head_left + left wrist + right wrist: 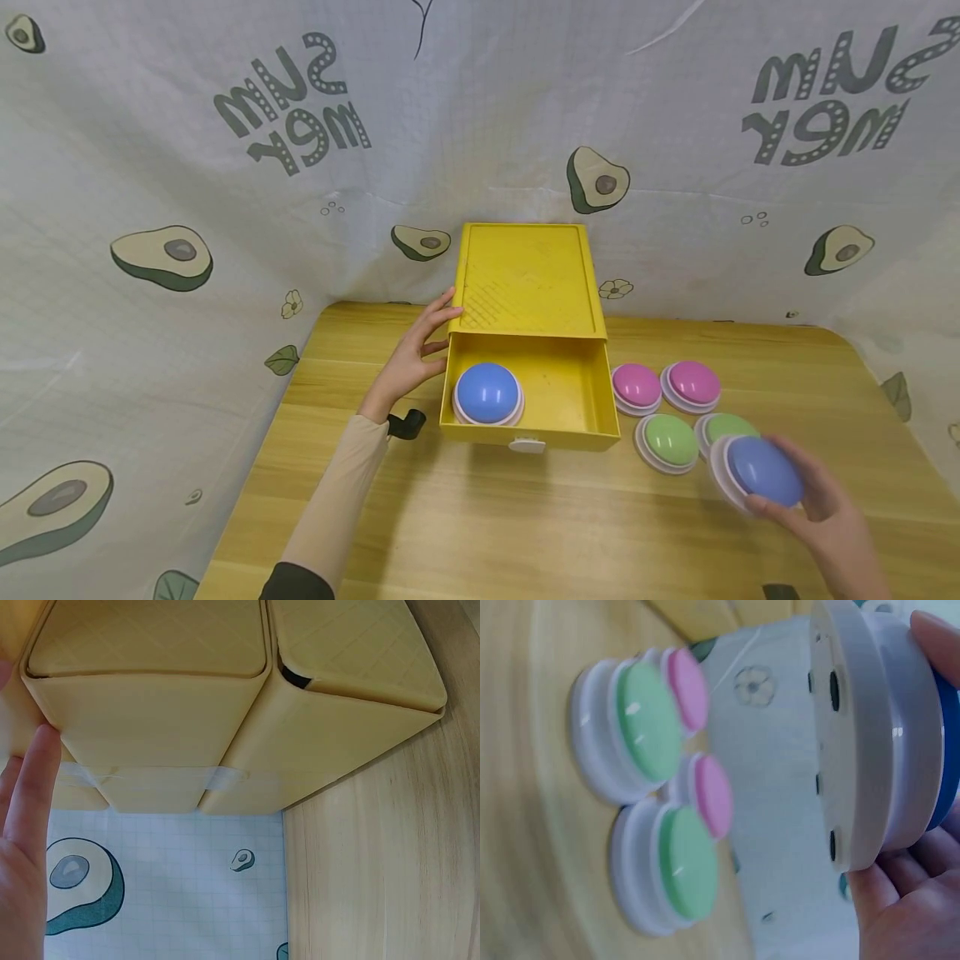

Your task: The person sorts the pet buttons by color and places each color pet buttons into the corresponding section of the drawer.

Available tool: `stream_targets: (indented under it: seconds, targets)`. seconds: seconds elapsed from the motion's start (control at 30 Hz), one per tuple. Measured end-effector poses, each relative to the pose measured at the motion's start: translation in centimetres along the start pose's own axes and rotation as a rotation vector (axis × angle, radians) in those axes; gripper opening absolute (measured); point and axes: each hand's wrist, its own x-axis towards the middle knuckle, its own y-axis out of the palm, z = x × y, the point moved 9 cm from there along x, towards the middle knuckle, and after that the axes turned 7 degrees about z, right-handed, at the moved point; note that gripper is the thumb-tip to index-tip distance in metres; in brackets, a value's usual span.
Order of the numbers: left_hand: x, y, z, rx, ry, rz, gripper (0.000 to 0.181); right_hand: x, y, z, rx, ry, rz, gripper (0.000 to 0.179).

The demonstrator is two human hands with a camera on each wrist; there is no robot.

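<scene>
A yellow drawer box (pixel 528 279) stands on the table with its drawer (pixel 570 383) pulled out toward the front. One blue dome button (pixel 487 392) with a white base sits in the drawer's left part. With fairly straight fingers, my left hand (pixel 412 358) touches the left side of the box. In the left wrist view its fingers (pixel 37 780) lie against the yellow wall. My right hand (pixel 832 517) grips a second blue button (pixel 765 471) by its rim, raised at the right of the table. The right wrist view shows this button's white underside (pixel 847 750) with small dark feet.
Two pink buttons (pixel 693 383) and two green buttons (pixel 670 440) stand close together right of the drawer, one green partly behind the held button. A cloth with avocado prints (pixel 525 108) hangs behind the wooden table (pixel 540 525).
</scene>
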Motion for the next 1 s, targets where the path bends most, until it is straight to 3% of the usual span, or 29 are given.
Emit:
stream_targets:
  seconds: [0.17, 0.27, 0.6, 1.0]
  targets:
    - [0.0, 0.2, -1.8, 0.006, 0.003, 0.008, 0.063, 0.7, 0.5, 2.2, -0.024, -0.024, 0.01, 0.078]
    - [0.0, 0.2, -2.0, 0.011, -0.001, 0.009, 0.063, 1.2, 0.9, 3.6, -0.018, -0.049, 0.015, 0.077]
    - [0.0, 0.2, -1.8, 0.008, -0.01, 0.011, 0.063, 3.1, 2.8, 8.8, 0.084, -0.185, 0.095, 0.079]
    - [0.0, 0.2, -1.7, 0.01, -0.004, 0.013, 0.063, 5.0, 4.7, 11.6, 0.0, -0.184, 0.139, 0.08]
